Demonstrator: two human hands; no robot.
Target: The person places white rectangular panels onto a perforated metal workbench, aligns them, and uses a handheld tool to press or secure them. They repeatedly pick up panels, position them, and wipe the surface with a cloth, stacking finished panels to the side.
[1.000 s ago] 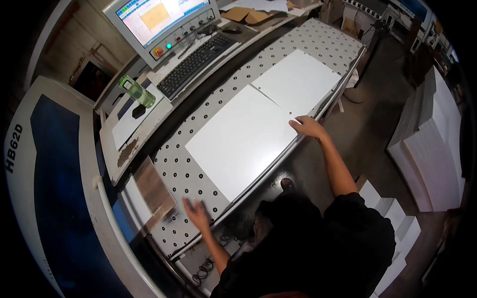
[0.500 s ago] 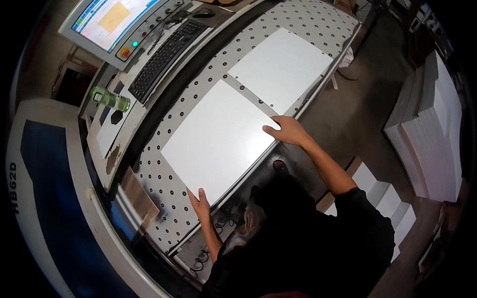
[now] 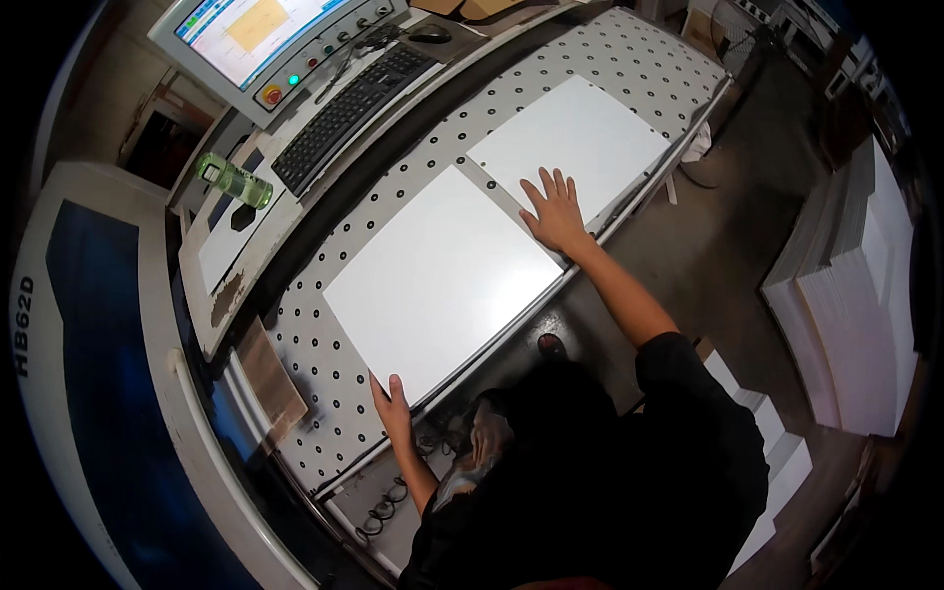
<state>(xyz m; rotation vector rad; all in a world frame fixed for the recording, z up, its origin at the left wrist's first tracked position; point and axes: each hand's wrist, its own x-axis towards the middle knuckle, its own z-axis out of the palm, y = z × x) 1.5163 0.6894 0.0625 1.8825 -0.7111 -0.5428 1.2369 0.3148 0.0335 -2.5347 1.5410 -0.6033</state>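
Note:
A large white rectangular board (image 3: pixel 442 275) lies on the dotted machine table. My left hand (image 3: pixel 392 408) grips its near left corner, thumb over the top face and fingers along the left edge; the undersides of the fingers are hidden. My right hand (image 3: pixel 558 218) is open with its fingers spread. It is over the near left part of a second white board (image 3: pixel 590 138), close to the gap between the two boards. Whether its fingers press on that second board, I cannot tell.
Behind the table (image 3: pixel 339 433) are a black keyboard (image 3: pixel 349 118), a control panel with a screen (image 3: pixel 246 39) and a green bottle (image 3: pixel 234 181). Stacked white sheets (image 3: pixel 836 295) stand on the right. A blue and white machine housing (image 3: pixel 108 374) fills the left side.
My right hand has let go of the first board's right corner and moved away to the second board, its fingers spreading. My left hand keeps its place. The view has shifted slightly.

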